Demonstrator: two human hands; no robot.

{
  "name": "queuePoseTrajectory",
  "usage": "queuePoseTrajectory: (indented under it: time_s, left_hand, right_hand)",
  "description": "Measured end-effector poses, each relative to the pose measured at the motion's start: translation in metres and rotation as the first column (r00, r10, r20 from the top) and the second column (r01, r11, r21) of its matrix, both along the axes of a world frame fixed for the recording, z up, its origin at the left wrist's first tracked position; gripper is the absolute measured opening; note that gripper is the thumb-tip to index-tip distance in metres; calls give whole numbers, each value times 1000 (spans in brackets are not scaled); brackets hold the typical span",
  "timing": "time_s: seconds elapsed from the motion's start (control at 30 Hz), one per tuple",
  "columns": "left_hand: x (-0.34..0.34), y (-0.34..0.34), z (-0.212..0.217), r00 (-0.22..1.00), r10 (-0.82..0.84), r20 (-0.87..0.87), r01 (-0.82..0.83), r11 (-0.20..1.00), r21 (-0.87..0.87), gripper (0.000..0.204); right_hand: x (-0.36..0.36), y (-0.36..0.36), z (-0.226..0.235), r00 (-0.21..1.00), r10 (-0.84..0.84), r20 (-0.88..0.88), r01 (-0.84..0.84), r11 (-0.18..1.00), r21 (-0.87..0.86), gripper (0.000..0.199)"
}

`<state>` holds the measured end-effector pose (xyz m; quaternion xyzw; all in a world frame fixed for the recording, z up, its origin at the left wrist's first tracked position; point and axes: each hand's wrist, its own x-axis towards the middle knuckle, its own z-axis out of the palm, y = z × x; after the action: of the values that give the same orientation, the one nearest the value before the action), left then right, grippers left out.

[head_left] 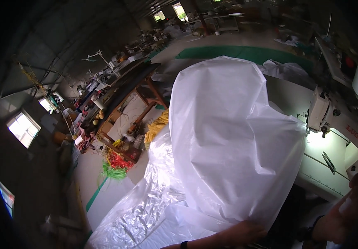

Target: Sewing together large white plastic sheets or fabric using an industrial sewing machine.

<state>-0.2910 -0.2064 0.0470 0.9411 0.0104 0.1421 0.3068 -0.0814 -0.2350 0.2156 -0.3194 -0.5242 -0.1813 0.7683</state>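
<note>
A large white plastic-like sheet (224,137) spreads in front of me, and its right corner reaches the needle area of a white sewing machine (332,112). My left hand (245,232) is at the sheet's lower edge, with its fingers curled in against the material. On the right, my right hand (347,211) is raised beside the machine's near end, off the sheet. Dim light at the picture's rim hides how its fingers lie. Small thread snips (329,162) rest on the lit machine bed.
Crumpled shiny film (145,207) hangs at the sheet's left. Beyond stands a long dark-topped table (125,79) with wooden legs. Red and green strings (118,164) lie heaped beside it, near a yellow cloth (156,125). A green strip (237,52) runs along the floor behind.
</note>
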Motion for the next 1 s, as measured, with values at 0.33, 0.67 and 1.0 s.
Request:
queuePoseTrajectory:
  time_s: [0.33,0.67,1.0]
  left_hand:
    - [-6,14,-11,998,-49,-38,46,996,-82,19]
    - [14,3,16,984,25,177,-44,994,103,13]
    - [29,7,33,983,-128,128,112,986,127,16]
  right_hand:
    - [40,-50,29,818,442,367,-243,845,-477,51]
    - [64,-14,-134,828,-93,-553,-313,742,-593,38]
    - [67,53,-168,923,-226,312,313,-30,-949,61]
